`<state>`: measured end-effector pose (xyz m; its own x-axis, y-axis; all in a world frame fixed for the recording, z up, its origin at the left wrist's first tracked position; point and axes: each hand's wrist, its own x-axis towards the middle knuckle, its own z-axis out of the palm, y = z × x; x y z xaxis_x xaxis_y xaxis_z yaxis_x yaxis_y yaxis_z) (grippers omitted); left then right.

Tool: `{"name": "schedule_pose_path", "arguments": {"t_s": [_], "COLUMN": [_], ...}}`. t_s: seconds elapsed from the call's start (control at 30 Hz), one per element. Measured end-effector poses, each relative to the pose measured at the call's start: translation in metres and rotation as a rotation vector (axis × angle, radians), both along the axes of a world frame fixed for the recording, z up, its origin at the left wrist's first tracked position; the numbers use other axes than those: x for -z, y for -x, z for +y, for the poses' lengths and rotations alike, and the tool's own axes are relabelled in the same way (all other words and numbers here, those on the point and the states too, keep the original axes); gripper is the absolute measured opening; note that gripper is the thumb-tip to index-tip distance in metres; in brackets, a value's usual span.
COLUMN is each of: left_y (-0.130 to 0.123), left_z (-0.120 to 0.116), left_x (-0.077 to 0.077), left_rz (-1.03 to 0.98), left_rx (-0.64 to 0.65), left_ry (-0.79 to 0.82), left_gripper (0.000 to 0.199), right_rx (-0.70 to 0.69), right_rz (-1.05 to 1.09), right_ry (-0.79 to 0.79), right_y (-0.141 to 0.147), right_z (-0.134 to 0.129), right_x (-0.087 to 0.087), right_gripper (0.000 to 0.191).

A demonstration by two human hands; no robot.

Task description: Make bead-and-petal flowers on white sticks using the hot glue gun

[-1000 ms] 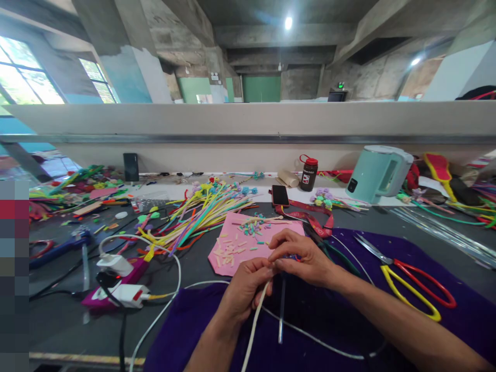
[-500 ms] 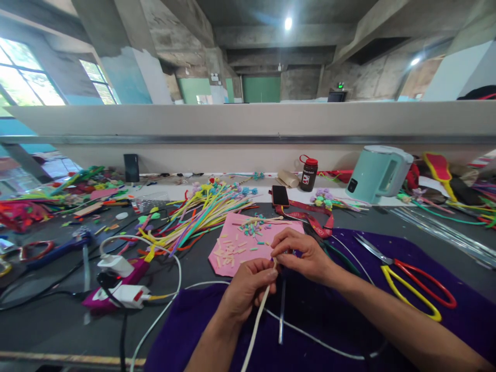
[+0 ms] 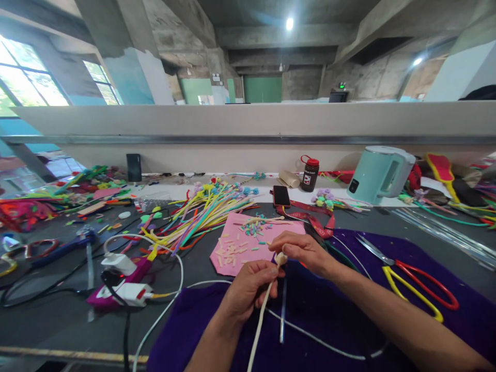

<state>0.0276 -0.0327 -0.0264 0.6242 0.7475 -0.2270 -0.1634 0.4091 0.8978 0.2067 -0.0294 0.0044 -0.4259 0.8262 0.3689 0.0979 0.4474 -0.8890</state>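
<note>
One head-worn view is taken from close above the bare left hand (image 3: 244, 290) and bare right hand (image 3: 308, 254), directed forward-down across the flat dark-grey tabletop (image 3: 54, 328).

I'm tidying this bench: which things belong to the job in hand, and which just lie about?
Job in hand: cream stem, held by left hand; likely cream pieces on pink sheet, red-yellow scissors.

Apparently just lying about: kettle, bottle, power strip.

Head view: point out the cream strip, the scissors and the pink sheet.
Cream strip (image 3: 260, 323): head view, on its lower length.
Scissors (image 3: 394, 262): head view, where blades meet handles.
Pink sheet (image 3: 262, 254): head view, on a bare patch.
</note>
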Motion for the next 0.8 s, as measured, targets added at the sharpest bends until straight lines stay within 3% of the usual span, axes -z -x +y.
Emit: {"name": "schedule_pose_path", "arguments": {"t_s": [0.13, 0.27, 0.4, 0.6, 0.8], "left_y": [0.0, 0.001, 0.003, 0.003, 0.004], "left_z": [0.0, 0.002, 0.005, 0.005, 0.004], "left_x": [-0.002, -0.004, -0.003, -0.004, -0.006], "left_rz": [-0.004, -0.087, -0.161, -0.188, -0.167], "left_rx": [-0.028, -0.196, -0.322, -0.332, -0.275], "left_ry": [0.003, 0.038, 0.074, 0.019, -0.014], "left_gripper": [0.024, 0.022, 0.027, 0.029, 0.029], "right_rx": [0.069, 0.185, 0.087, 0.043, 0.003], "right_rz": [0.097, 0.212, 0.095, 0.152, 0.25], "right_ry": [0.075, 0.277, 0.457, 0.544, 0.637], "right_y": [0.001, 0.003, 0.018, 0.048, 0.045], "right_z": [-0.001, -0.004, -0.012, -0.016, -0.016], "right_x": [-0.002, -0.001, 0.005, 0.012, 0.017], "right_gripper": [0.032, 0.029, 0.028, 0.027, 0.029]}}
